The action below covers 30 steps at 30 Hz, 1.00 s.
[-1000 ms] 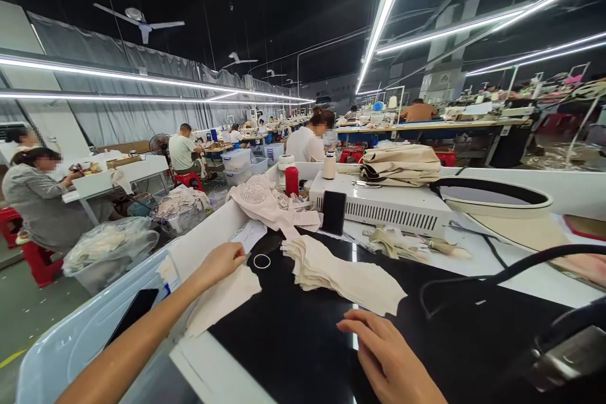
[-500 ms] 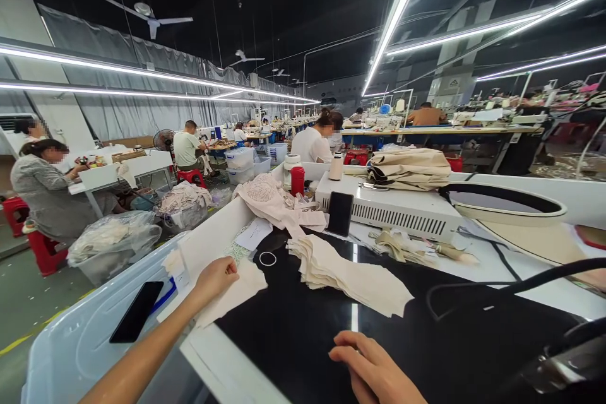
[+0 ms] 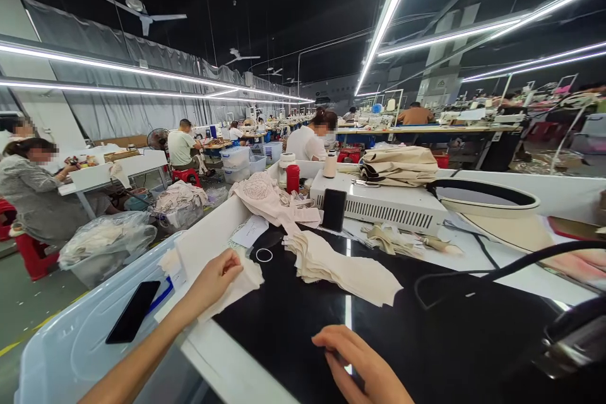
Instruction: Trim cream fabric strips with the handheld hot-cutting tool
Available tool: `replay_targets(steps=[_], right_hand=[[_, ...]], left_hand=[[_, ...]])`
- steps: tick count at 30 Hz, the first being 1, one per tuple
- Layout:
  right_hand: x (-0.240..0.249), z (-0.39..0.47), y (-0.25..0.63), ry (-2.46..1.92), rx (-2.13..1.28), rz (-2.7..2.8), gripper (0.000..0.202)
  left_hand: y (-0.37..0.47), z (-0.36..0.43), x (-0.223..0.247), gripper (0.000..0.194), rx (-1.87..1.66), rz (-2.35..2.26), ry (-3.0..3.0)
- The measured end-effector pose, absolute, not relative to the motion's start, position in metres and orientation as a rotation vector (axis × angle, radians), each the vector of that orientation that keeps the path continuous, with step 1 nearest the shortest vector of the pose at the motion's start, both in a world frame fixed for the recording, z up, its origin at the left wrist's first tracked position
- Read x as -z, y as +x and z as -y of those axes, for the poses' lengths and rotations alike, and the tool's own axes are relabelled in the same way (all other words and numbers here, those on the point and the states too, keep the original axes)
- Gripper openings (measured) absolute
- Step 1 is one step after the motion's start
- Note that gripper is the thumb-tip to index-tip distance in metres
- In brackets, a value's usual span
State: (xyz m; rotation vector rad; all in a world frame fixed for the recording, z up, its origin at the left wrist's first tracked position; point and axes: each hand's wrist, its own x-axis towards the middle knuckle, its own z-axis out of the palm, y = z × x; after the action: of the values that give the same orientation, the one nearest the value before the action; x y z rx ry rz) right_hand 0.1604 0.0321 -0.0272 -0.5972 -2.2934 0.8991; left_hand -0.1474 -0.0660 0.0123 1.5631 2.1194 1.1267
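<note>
My left hand is closed at the left edge of the black tabletop, its fingertips pinched over cream fabric. What exactly the fingertips grip is too small to make out. Over the black surface near the front, my right hand has its fingers apart and holds nothing. A stack of cream cut fabric pieces lies beyond and between the hands. Beside the left hand are a white ring and a white paper label.
A black phone leans on a white vented box. Another phone lies on a blue plastic lid. A visor and a black cable are at the right. Several people sit beyond the table.
My right hand has moved slightly left and its fingers have spread more. My left hand has lifted slightly over the cream fabric. The whole view has shifted a little.
</note>
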Motion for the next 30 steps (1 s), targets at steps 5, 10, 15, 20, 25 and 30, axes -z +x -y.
replay_targets(steps=[5,10,15,20,25,30], right_hand=[[0.013,-0.026,0.143,-0.775,-1.223,2.016,0.045],[0.008,-0.015,0.132,-0.629,-1.771,1.817,0.072],[0.013,0.000,0.140,-0.485,-2.225,1.675,0.053],[0.005,0.005,0.150,-0.642,-1.903,1.792,0.047],[-0.004,0.000,0.153,-0.745,-1.380,2.001,0.047],[-0.013,-0.005,0.157,-0.735,-1.243,2.045,0.042]], left_hand=[[-0.093,0.081,-0.032,0.015,-1.086,-1.861,1.612],[-0.059,0.084,-0.040,0.008,-1.021,-1.545,1.533],[-0.051,0.076,-0.032,0.025,-1.105,-1.384,1.384],[-0.048,0.071,-0.026,0.050,-1.024,-1.369,1.176],[-0.039,0.068,-0.038,0.049,-1.018,-1.386,1.227],[-0.032,0.066,-0.044,0.056,-1.133,-1.324,1.098]])
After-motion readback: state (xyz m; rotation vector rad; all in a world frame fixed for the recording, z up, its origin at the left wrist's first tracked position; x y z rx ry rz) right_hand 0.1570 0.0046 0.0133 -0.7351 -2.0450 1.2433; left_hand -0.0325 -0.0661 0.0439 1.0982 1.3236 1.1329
